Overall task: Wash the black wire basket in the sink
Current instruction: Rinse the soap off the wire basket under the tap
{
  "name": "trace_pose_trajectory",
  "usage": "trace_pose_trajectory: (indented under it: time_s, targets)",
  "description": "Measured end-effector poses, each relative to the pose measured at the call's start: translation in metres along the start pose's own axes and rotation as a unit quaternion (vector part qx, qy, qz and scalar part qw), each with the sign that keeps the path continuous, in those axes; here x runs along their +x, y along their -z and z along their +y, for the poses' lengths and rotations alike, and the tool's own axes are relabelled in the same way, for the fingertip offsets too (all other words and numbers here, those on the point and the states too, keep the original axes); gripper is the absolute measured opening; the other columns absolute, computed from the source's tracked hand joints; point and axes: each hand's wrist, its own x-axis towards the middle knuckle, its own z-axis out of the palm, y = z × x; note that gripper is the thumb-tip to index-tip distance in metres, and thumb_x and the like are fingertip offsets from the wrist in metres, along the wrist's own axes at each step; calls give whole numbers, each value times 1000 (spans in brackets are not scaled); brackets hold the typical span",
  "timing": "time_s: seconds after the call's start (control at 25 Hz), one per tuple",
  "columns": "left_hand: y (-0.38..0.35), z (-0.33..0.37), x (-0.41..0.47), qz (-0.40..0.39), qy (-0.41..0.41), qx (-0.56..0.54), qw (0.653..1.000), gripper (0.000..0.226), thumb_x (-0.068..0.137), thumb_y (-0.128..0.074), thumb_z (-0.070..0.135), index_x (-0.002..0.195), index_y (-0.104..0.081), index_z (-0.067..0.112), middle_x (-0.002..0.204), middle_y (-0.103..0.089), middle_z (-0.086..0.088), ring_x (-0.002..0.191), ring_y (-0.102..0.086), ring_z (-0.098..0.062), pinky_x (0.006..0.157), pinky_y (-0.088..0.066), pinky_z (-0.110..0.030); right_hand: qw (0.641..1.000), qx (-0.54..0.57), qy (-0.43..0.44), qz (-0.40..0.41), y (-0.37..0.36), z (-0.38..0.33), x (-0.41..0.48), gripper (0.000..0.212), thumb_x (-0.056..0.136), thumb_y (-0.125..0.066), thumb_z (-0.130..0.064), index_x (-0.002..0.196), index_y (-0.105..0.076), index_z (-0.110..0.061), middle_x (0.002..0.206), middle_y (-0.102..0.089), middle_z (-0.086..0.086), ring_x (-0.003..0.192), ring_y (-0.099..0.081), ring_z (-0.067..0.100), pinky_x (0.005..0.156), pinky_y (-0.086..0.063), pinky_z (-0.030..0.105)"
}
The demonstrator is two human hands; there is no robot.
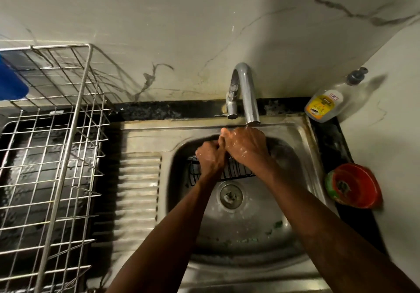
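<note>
- Head view: the black wire basket (236,170) lies in the sink (302,138), at the basin's far side, beyond the drain (230,196).
- The left hand (211,159) is clenched on the basket's left rim.
- The right hand (246,148), wet, arches over the basket beneath the faucet (248,97); whether it grasps anything cannot be told.
- A soap bottle (325,107) and a red bowl (356,187) stand on the counter (336,140) to the right.
- A dish rack (56,156) stands to the left.

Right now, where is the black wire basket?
Head view, centre-right: the black wire basket lies in the sink, beneath the left hand and right hand, between faucet and drain.
</note>
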Motion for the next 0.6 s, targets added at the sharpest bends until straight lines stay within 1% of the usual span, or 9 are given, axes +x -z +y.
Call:
trace_pose_trajectory:
  time_s: [0.08,0.12,0.2,0.28,0.32,0.4,0.48,0.52,0.6]
  targets:
    - [6,-6,14,17,108,-111,988,38,98,-65,33,63,-60,20,67,-65,0,67,-65,-22,63,-54,-29,994,103,34,5,6,21,-11,53,105,-36,-55,81,-70,-23,72,-64,-2,70,-59,14,72,-45,31]
    - [9,-8,16,24,136,-154,978,30,94,-70,32,68,-61,20,71,-66,1,70,-66,-20,65,-55,-29,986,168,19,-6,7,35,-19,58,104,-35,-59,80,-70,-21,73,-68,-2,71,-62,16,74,-48,31]
    - [11,-12,17,29,138,-195,971,25,91,-74,39,77,-65,20,78,-70,0,78,-71,-23,73,-60,-36,974,220,-44,6,1,54,-29,66,105,-26,-59,70,-64,-18,68,-65,0,70,-64,21,71,-47,31]
    - [8,-6,15,-23,102,-203,974,34,96,-66,48,84,-69,16,78,-72,-2,72,-71,-21,67,-59,-35,980,165,-99,45,-6,59,-24,63,108,-26,-48,61,-56,-19,63,-56,3,68,-63,27,61,-34,28]
    - [5,2,13,-52,100,-234,966,41,99,-60,51,87,-69,13,77,-72,-3,68,-70,-18,63,-58,-32,983,132,-109,62,-8,57,-17,62,109,-29,-43,62,-59,-15,64,-58,9,69,-64,32,59,-30,28]
    - [2,22,7,-93,80,-259,958,45,101,-54,52,90,-70,11,80,-74,-3,69,-71,-15,63,-58,-28,989,57,-123,57,2,50,-2,55,107,-37,-39,78,-70,-5,77,-68,17,76,-67,35,61,-36,31]
    - [-2,37,0,-84,38,-183,979,42,104,-53,46,77,-70,18,70,-70,3,62,-67,-7,59,-53,-21,988,33,-149,26,11,39,8,48,105,-42,-43,92,-74,-8,88,-72,15,83,-69,34,70,-47,35]
    - [-5,37,-3,-51,32,-152,987,47,105,-51,45,69,-67,19,64,-66,5,56,-63,-3,53,-50,-16,988,40,-148,21,15,29,8,48,105,-44,-43,92,-74,-9,86,-73,14,82,-69,33,73,-50,37]
    - [-8,27,0,9,74,-149,986,54,104,-52,49,61,-63,18,59,-64,3,52,-62,-6,50,-51,-16,995,37,-74,62,8,10,-3,47,106,-44,-42,85,-73,-13,78,-72,8,74,-69,27,75,-52,37]
